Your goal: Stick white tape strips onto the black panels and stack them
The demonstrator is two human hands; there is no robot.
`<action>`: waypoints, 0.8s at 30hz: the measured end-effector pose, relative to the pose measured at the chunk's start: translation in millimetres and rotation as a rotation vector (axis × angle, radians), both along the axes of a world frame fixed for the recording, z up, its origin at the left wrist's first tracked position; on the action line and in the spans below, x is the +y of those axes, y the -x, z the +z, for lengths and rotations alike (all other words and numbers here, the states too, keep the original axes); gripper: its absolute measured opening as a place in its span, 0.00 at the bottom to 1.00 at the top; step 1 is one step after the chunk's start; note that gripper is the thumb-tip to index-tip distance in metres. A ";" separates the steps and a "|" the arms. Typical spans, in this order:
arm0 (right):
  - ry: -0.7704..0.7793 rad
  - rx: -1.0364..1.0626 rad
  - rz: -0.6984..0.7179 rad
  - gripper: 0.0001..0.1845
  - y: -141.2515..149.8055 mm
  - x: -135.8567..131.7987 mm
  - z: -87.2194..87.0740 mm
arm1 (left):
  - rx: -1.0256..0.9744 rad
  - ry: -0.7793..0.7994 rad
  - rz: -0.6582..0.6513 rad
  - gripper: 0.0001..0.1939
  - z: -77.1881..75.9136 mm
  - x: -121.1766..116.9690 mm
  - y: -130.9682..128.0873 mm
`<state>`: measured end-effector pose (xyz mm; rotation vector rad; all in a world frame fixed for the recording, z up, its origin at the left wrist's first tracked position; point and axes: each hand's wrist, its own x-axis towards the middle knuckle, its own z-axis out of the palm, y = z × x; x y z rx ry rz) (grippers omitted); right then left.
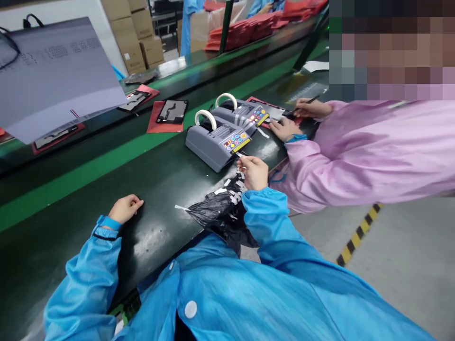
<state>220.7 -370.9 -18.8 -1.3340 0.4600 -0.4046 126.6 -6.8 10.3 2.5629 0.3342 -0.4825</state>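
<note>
My right hand point(253, 171) pinches a short white strip of tape point(241, 155) at the front outlet of a grey tape dispenser point(216, 142). A roll of whitish tape point(206, 118) stands in the top of that machine, and colored buttons show on its panel. Below my right hand a black plastic bag point(220, 210) hangs over the table edge, with several white tape pieces stuck on it. My left hand point(125, 208) rests on the dark green table at the left, fingers curled together, with nothing visible in them.
Beside the first machine stands a second tape dispenser point(236, 111). A co-worker in a pink sleeve point(355, 156) works close on my right. Flat black-and-grey parts on red sheets point(153, 124) lie on the bench. A hanging grey sheet point(60, 76) covers the upper left.
</note>
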 end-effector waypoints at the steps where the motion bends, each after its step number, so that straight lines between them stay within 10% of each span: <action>1: 0.053 -0.022 -0.026 0.13 0.4 -2.2 -2.1 | 0.009 0.022 -0.005 0.11 0.3 2.5 -2.4; 6: 0.482 -0.212 -0.152 0.14 30.2 6.8 -1.0 | -0.101 0.060 0.026 0.09 -6.2 15.4 -20.4; 10: 0.716 -0.437 0.315 0.09 28.2 76.0 12.1 | -0.306 -0.095 0.200 0.09 -21.4 15.3 -42.5; 13: 0.900 -0.433 0.648 0.17 -28.4 148.7 16.8 | -0.395 -0.110 0.294 0.10 -34.4 14.6 -53.9; 17: 1.279 -0.177 0.656 0.28 -127.7 216.1 13.2 | -0.494 0.169 0.320 0.09 -46.4 23.2 -56.5; 24: 1.481 0.013 0.669 0.27 -197.3 240.3 8.5 | -0.570 0.450 0.357 0.07 -53.4 35.3 -59.6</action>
